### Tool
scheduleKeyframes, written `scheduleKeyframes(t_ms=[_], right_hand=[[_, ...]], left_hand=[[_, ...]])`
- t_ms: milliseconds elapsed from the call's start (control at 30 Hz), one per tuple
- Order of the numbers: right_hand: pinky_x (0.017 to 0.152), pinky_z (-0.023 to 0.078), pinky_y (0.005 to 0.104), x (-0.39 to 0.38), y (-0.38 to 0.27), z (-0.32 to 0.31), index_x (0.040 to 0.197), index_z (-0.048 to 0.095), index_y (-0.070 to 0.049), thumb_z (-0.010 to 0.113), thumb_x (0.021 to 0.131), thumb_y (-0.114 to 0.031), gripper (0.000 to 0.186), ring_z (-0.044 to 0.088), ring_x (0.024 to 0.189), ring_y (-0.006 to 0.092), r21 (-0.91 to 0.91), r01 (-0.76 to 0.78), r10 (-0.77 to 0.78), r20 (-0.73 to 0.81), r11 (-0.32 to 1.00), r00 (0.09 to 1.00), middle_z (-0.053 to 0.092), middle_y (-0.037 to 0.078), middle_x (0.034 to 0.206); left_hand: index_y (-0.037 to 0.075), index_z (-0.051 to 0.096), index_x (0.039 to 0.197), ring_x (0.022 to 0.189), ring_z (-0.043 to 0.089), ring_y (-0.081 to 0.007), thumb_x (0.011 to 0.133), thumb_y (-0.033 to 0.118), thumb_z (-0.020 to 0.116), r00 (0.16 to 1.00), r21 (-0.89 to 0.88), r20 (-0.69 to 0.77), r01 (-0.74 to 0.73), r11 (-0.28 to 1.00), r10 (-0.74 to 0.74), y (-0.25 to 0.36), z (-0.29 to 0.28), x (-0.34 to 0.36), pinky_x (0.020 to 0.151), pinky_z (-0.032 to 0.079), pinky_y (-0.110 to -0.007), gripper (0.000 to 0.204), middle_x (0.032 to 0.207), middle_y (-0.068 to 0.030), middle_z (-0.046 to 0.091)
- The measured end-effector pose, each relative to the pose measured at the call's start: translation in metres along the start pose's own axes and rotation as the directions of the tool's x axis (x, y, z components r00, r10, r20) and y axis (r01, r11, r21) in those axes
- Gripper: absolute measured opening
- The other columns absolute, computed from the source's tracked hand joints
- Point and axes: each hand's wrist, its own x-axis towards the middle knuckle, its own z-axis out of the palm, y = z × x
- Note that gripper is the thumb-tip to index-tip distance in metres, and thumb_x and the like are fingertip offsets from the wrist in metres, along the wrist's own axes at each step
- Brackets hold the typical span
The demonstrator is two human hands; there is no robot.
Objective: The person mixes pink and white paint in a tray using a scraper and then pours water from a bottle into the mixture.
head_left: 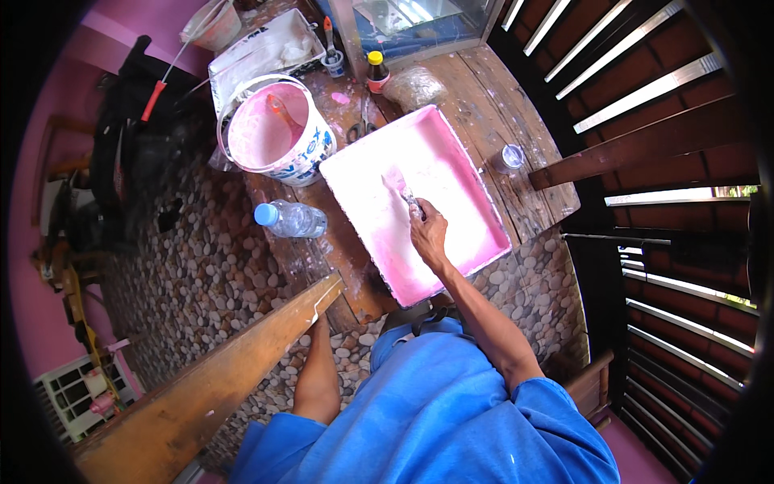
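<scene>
My right hand (430,234) is closed round the speckled handle of a paint-smeared putty knife (395,179). Its pink-coated blade is over the floor of a large square paint tray (484,211), whose inside is pale pink. My left forearm (318,371) reaches up beneath a long wooden plank (242,355). The plank hides that hand, so whether it grips the wood cannot be seen. Left of the tray stands a white paint bucket (302,165), pink inside, with an orange-handled brush (282,109) leaning in it. A clear plastic bottle (300,219) with a blue cap is nearest the plank's far end.
The wooden table (528,173) carries scissors (361,131), a yellow-capped bottle (377,74), a clear bag (415,89), a small jar (509,158) and a brush in a cup (332,60). A white tray (262,64) is behind the bucket. Dark slats (661,137) border the right.
</scene>
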Motion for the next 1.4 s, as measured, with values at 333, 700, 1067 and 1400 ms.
scheduleKeyframes(t_ms=[333, 700, 1067, 1400], right_hand=[[0.061, 0.045, 0.0355, -0.001, 0.007, 0.021, 0.107, 0.063, -0.002, 0.054, 0.09, -0.022, 0.027, 0.057, 0.065, 0.0217, -0.042, 0.127, -0.127, -0.001, 0.991, 0.992, 0.061, 0.015, 0.074], [0.058, 0.045, 0.0347, -0.006, 0.0, 0.014, 0.11, 0.063, -0.002, 0.055, 0.089, -0.022, 0.029, 0.057, 0.063, 0.018, 0.043, 0.013, -0.02, 0.186, 0.999, 0.982, 0.06, 0.012, 0.069], [0.058, 0.044, 0.031, 0.027, 0.017, -0.054, 0.112, 0.061, 0.001, 0.056, 0.092, -0.023, 0.031, 0.052, 0.064, 0.0126, -0.172, 0.151, -0.182, -0.184, 0.973, 0.966, 0.058, 0.008, 0.071], [0.067, 0.045, 0.0378, 0.042, 0.025, -0.067, 0.111, 0.06, -0.001, 0.055, 0.091, -0.021, 0.028, 0.057, 0.073, 0.0255, -0.207, 0.162, -0.205, -0.21, 0.965, 0.956, 0.059, 0.016, 0.078]], left_hand=[[0.0, 0.06, 0.108, 0.097, 0.061, -0.0339, 0.088, 0.036, 0.053, 1.0, 0.005, -0.003, 0.0, 1.0, 0.0, 0.004, 0.0, -0.001, 0.083, 0.048, -0.043, 0.041, 0.103, -0.0205, 0.064], [0.0, 0.059, 0.108, 0.098, 0.061, -0.0338, 0.088, 0.034, 0.053, 1.0, 0.015, 0.004, -0.01, 1.0, 0.01, -0.002, -0.001, -0.003, 0.083, 0.047, -0.043, 0.04, 0.103, -0.0207, 0.064], [0.0, 0.059, 0.108, 0.098, 0.06, -0.0337, 0.089, 0.032, 0.052, 1.0, 0.01, -0.02, 0.01, 1.0, -0.01, 0.007, -0.001, -0.001, 0.083, 0.046, -0.043, 0.039, 0.102, -0.0209, 0.064], [-0.001, 0.058, 0.108, 0.098, 0.06, -0.0336, 0.089, 0.031, 0.052, 1.0, 0.014, -0.02, 0.016, 1.0, -0.016, 0.001, -0.002, -0.007, 0.084, 0.046, -0.043, 0.037, 0.102, -0.0211, 0.063]])
